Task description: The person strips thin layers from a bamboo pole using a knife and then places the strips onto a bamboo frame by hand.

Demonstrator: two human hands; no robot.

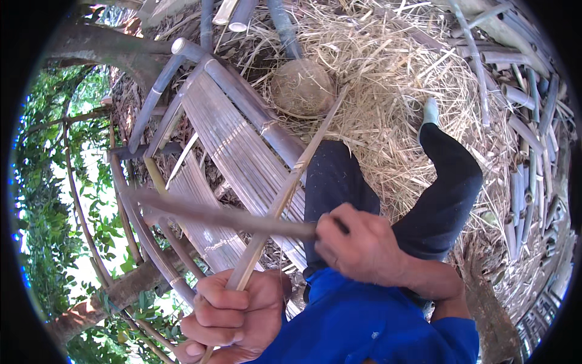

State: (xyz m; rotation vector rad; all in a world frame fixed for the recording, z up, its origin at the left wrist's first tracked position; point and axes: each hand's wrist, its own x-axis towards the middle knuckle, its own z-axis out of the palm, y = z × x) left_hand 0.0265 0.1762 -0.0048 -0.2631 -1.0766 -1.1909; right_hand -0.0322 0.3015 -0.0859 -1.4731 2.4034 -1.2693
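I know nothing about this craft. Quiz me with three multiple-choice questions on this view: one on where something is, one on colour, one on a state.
1. Where does the round woven basket lie?
A on straw
B on the lap
C hung from a branch

2. What colour is the person's shirt?
A red
B blue
C white

3. How is the left hand on the long pale bamboo strip?
A open, apart from it
B fingers closed round it
C flat on top

Answers: 1 A, dry straw surrounds it; 2 B, the cloth at the lower edge is blue; 3 B, the strip rises out of the closed fist.
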